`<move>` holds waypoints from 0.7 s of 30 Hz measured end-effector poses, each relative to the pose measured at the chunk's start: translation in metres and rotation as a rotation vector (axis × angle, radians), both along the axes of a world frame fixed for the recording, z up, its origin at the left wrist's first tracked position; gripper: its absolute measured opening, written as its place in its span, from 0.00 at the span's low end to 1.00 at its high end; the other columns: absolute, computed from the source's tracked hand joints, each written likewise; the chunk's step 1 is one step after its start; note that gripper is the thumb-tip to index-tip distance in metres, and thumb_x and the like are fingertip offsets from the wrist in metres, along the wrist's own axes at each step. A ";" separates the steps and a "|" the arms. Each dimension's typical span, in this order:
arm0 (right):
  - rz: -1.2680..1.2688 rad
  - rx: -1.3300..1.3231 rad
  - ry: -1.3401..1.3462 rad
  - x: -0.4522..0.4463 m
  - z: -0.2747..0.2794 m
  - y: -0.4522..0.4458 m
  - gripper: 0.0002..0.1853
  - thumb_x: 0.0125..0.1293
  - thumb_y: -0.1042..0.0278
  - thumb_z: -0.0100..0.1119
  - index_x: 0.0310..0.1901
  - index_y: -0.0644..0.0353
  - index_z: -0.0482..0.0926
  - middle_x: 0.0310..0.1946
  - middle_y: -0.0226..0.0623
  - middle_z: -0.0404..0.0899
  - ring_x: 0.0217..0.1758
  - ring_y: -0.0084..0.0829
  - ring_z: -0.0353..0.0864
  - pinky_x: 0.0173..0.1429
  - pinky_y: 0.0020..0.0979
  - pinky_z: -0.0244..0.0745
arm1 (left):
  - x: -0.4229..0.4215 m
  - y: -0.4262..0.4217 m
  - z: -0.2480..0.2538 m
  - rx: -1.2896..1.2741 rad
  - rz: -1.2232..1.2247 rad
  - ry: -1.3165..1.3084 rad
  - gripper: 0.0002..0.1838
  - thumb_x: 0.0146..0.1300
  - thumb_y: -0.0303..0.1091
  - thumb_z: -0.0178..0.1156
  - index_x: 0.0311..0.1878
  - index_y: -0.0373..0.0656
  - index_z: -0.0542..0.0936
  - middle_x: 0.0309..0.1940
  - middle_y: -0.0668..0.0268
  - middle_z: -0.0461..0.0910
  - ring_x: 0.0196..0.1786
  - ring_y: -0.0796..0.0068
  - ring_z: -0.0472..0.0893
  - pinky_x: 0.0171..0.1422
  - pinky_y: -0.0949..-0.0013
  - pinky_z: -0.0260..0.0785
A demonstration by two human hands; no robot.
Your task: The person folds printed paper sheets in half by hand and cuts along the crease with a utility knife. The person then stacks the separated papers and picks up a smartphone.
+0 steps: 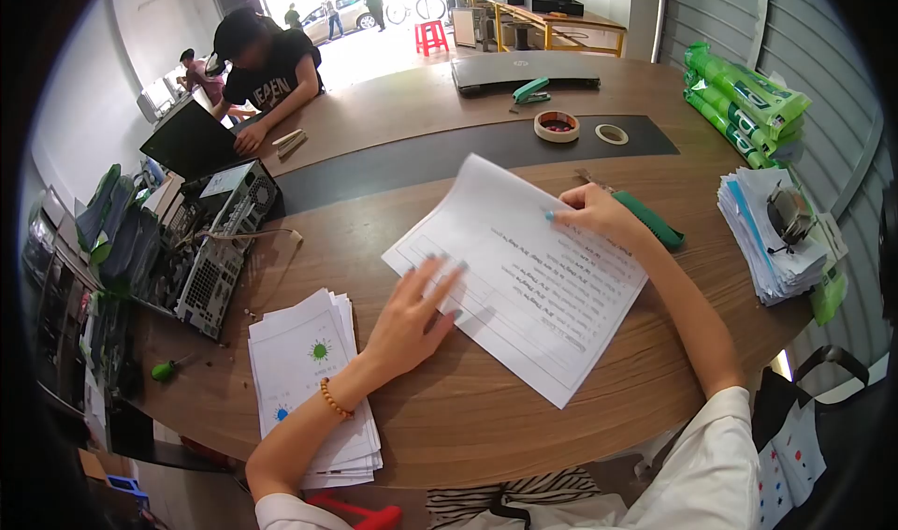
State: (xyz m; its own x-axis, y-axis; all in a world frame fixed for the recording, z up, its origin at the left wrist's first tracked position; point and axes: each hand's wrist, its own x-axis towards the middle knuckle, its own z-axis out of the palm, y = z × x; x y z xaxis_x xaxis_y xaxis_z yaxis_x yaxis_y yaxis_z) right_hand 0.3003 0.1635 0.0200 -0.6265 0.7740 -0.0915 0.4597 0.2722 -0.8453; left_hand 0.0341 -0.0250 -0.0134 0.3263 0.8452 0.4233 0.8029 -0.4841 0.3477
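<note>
A white printed sheet (524,315) lies at an angle on the wooden table in front of me, its far corner curling up. My left hand (412,315) rests on its left part with fingers spread, a beaded bracelet on the wrist. At the far right edge of the sheet, my right hand (603,219) pinches the paper between thumb and fingers. Just beyond that hand lies a long green object (650,219), partly hidden, whose kind I cannot make out. Under my left forearm sits a stack of papers (295,338) with green and blue splat pictures.
An opened computer tower (229,240) and a green-handled screwdriver (166,370) are at left. A person (271,72) sits across by a black laptop (192,137). Tape rolls (557,128), a green stapler (531,90), a paper pile (762,240) and green packs (744,100) stand around.
</note>
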 end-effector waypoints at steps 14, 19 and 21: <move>0.025 -0.343 0.641 -0.014 -0.006 -0.013 0.14 0.63 0.62 0.60 0.44 0.64 0.79 0.34 0.33 0.81 0.33 0.18 0.79 0.39 0.20 0.75 | -0.032 0.014 -0.001 -0.457 0.152 -1.315 0.22 0.66 0.36 0.54 0.58 0.30 0.67 0.46 0.59 0.78 0.47 0.77 0.78 0.52 0.74 0.71; 0.160 -0.332 0.267 -0.008 -0.001 -0.010 0.18 0.63 0.58 0.59 0.44 0.65 0.79 0.33 0.33 0.81 0.32 0.17 0.77 0.36 0.19 0.72 | -0.033 0.013 -0.001 -0.402 0.245 -1.239 0.14 0.65 0.34 0.56 0.46 0.32 0.77 0.37 0.62 0.82 0.36 0.81 0.80 0.42 0.76 0.74; 0.076 -0.343 0.317 -0.011 -0.003 -0.011 0.19 0.63 0.56 0.59 0.44 0.66 0.79 0.32 0.32 0.80 0.32 0.17 0.76 0.35 0.18 0.71 | -0.032 0.012 0.000 -0.425 0.265 -1.167 0.13 0.65 0.34 0.56 0.45 0.32 0.78 0.36 0.62 0.82 0.35 0.81 0.81 0.40 0.76 0.74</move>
